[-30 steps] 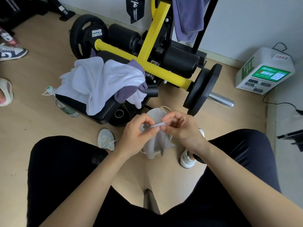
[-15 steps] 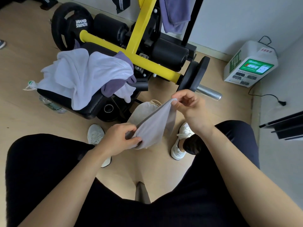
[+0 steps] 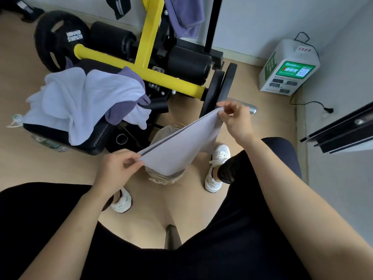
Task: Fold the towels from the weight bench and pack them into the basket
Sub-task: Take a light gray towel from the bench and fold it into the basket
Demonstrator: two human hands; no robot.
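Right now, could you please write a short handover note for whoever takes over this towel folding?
Left hand: pinching the near corner of the grey towel.
Right hand: pinching its far corner; the towel hangs stretched, doubled over, above the basket on the floor.
Done: this towel is partly folded; the basket's contents are hidden.
Left: finish folding and pack it, then the white and purple towels heaped on the bench. Another purple towel hangs on the frame.

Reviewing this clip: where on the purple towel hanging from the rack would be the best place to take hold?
Grip the purple towel at its free lower corner, coming from below and the front. It hangs draped with that hem loose, while its upper part leaves the frame.
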